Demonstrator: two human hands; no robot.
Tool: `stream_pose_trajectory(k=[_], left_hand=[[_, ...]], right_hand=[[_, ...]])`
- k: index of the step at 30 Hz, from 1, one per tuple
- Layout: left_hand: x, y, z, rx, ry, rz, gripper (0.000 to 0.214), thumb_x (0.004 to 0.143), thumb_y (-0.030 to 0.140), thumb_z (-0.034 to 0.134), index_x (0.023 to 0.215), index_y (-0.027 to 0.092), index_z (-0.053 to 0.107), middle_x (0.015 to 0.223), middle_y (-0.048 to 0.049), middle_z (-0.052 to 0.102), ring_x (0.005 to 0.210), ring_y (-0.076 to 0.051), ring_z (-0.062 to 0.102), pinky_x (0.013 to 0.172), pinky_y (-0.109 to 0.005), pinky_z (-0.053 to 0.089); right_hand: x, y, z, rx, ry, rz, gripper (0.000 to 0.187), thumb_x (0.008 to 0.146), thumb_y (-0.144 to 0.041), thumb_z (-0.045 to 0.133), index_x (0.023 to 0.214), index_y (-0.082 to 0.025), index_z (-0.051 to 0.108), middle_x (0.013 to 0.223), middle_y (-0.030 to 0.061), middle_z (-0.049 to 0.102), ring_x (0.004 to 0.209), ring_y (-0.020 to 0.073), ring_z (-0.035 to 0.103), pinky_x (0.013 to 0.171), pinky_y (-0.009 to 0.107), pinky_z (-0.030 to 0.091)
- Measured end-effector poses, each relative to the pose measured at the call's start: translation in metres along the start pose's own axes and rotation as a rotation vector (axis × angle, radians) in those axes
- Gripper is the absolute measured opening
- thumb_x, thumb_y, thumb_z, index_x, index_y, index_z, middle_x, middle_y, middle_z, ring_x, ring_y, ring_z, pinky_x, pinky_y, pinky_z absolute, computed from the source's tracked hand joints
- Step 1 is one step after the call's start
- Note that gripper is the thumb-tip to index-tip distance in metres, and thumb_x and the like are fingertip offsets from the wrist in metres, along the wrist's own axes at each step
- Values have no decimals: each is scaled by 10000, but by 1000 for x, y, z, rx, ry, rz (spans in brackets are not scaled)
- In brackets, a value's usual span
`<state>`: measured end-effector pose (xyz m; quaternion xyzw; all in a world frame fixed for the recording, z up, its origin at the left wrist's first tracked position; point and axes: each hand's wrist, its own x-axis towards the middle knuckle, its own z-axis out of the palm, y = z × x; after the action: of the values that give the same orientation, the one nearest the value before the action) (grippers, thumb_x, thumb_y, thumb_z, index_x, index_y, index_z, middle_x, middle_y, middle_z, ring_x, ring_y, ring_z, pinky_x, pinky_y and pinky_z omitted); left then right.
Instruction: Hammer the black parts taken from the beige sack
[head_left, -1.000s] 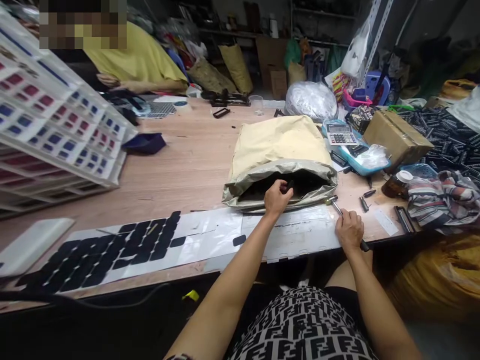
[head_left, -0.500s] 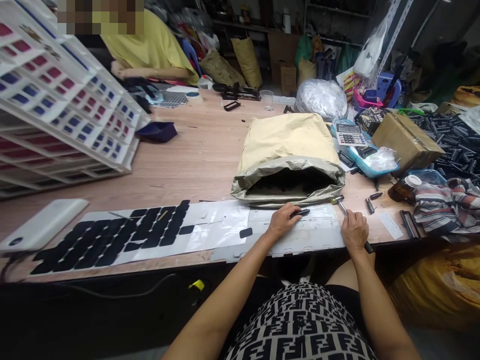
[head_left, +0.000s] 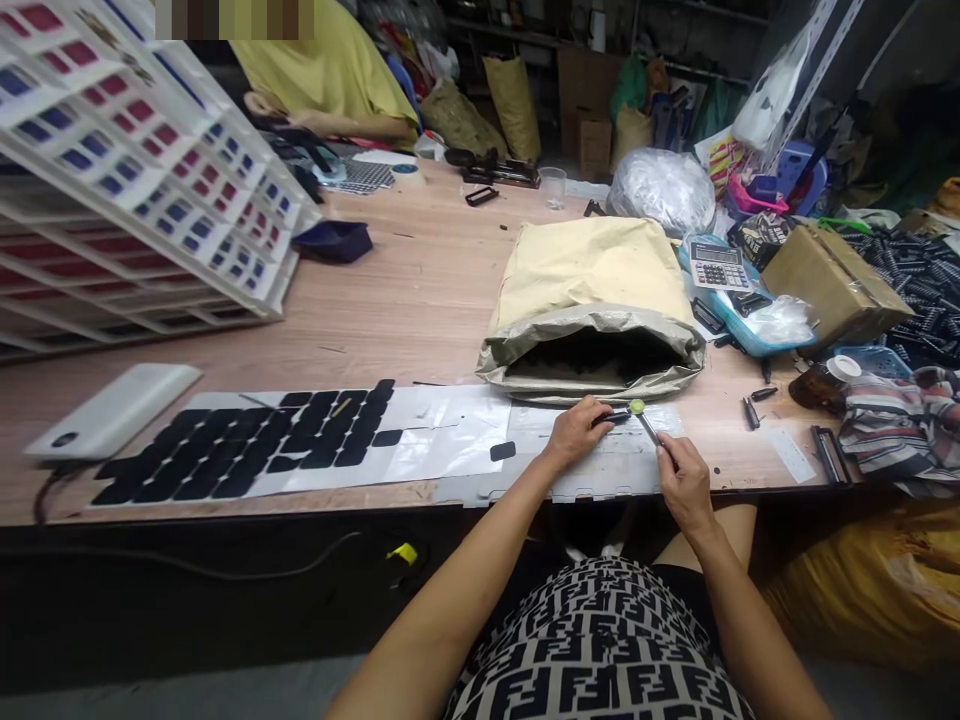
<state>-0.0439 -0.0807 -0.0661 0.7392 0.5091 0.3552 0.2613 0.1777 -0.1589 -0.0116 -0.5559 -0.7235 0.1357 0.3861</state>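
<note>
My left hand (head_left: 576, 432) is closed on a small black elongated part (head_left: 618, 417), held low over the pale sheet (head_left: 600, 472) at the table's front edge. In my right hand (head_left: 685, 482) is a small hammer (head_left: 648, 430) with a metal shaft and a yellow-green head. That head is at the tip of the black part; whether they touch I cannot tell. Just behind both hands lies a cream sack (head_left: 589, 262), its dark mouth facing me. A single black rounded patch (head_left: 503, 451) rests left of my left hand.
Rows of black patches (head_left: 217, 455) lie on a white sheet at left, near a white device (head_left: 112, 412). A leaning plastic basket (head_left: 225, 200) stands behind. To the right are a calculator (head_left: 718, 268), carton (head_left: 840, 285), brown jar (head_left: 817, 388) and striped cloth (head_left: 892, 425). Across the table sits a person in yellow (head_left: 330, 70).
My right hand has swung the hammer to the left, bringing its head to the end of the black part. The left hand keeps its hold. The whole view has shifted slightly.
</note>
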Motion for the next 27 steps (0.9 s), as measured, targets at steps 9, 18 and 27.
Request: stream_pose_trajectory(k=[9, 18, 27], left_hand=[[2, 3, -1, -20, 2, -30, 202, 871, 254, 700, 1073, 250, 713, 982, 2, 646, 877, -155, 619, 803, -270, 480], [4, 4, -2, -58, 8, -67, 191, 841, 226, 727, 1032, 239, 724, 985, -13, 682, 882, -167, 622, 789, -284, 482], [2, 9, -4, 7, -8, -73, 246, 822, 283, 737, 1063, 235, 729, 974, 4, 658, 780, -146, 617, 711, -274, 475]], right_hand=[[2, 0, 7, -46, -40, 19, 312, 989, -273, 460, 1174, -207, 703, 1004, 95, 704, 975, 214, 670, 907, 346, 538], [4, 1, 16, -28, -88, 31, 301, 972, -248, 478, 1160, -188, 705, 999, 88, 707, 961, 204, 671, 903, 320, 526], [19, 57, -19, -509, 158, 115, 303, 932, -218, 507, 1121, -171, 739, 919, 93, 674, 890, 233, 577, 809, 333, 451]])
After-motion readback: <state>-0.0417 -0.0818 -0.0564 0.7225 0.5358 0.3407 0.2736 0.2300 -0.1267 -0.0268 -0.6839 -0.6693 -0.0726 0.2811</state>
